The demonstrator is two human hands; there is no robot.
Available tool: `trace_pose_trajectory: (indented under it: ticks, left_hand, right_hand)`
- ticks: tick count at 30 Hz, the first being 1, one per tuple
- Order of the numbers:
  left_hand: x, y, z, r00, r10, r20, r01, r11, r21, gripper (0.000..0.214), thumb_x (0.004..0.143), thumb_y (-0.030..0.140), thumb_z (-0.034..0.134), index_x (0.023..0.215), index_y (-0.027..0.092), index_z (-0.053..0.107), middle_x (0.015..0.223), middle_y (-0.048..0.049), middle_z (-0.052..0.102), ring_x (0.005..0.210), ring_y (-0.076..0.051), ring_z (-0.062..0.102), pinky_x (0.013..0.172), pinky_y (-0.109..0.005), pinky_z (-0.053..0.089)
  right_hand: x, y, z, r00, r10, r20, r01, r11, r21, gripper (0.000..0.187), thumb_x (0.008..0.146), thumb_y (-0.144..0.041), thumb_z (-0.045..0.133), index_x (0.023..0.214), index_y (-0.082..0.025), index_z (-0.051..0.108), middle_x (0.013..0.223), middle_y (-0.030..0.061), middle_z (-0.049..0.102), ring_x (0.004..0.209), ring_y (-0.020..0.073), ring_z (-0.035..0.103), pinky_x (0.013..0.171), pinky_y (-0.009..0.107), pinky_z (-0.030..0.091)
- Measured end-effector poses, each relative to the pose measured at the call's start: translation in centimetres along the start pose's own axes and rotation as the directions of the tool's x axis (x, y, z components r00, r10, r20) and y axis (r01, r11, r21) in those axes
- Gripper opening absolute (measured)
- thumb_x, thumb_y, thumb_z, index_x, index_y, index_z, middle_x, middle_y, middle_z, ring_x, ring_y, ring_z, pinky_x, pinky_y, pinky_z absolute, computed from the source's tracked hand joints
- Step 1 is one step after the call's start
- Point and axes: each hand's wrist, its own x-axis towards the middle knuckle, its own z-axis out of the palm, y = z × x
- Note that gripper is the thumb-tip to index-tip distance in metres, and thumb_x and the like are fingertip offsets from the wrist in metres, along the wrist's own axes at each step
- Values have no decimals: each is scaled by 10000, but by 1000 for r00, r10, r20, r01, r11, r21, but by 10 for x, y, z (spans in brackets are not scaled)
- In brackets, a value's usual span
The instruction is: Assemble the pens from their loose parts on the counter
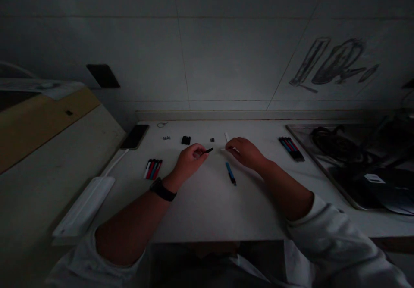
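Observation:
My left hand, with a dark watch on its wrist, is closed in a pinch on a small black pen part above the white table. My right hand rests on the table with fingers curled around a thin white pen piece. A blue pen lies on the table just below and between the two hands. A second white piece lies just beyond my right hand.
A bundle of red, blue and black pens lies at left, another bundle at right. Small black parts sit behind. A phone with a white cable, a white box, and a tray of dark cables.

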Motion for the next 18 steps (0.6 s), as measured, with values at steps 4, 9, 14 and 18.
trace_pose_trajectory:
  ticks: [4,9,14,18]
  left_hand:
    - [-1,2,0,998,64,10,-64,998,-6,93,866,240,733,934,212,677,912,-22,736,858,-174,688,860,-349,567]
    - [-3,8,0,995,97,31,-98,995,14,90,868,240,737,924,217,671,920,-24,738,858,-179,692,870,-360,583]
    - [-3,9,-1,991,128,32,-130,990,54,96,855,230,752,912,219,675,923,-27,735,869,-185,691,874,-361,585]
    - [-3,7,-1,991,131,24,-132,990,56,96,860,235,755,918,219,679,926,-28,737,864,-184,690,866,-361,587]
  right_hand:
    - [3,-12,4,991,-39,-127,47,997,57,195,1041,-245,518,1039,-202,709,1005,99,735,952,232,640,898,360,468]
    - [2,-16,5,991,-56,-121,61,997,39,249,1053,-276,493,1034,-214,733,1003,110,739,929,240,633,873,376,473]
    - [2,-18,3,991,-66,-118,70,997,36,271,1052,-286,497,1033,-213,757,1006,120,743,929,246,641,864,384,474]
    - [2,-18,2,990,-59,-131,62,998,21,276,1052,-287,498,1030,-217,764,1001,119,746,919,247,643,859,389,472]
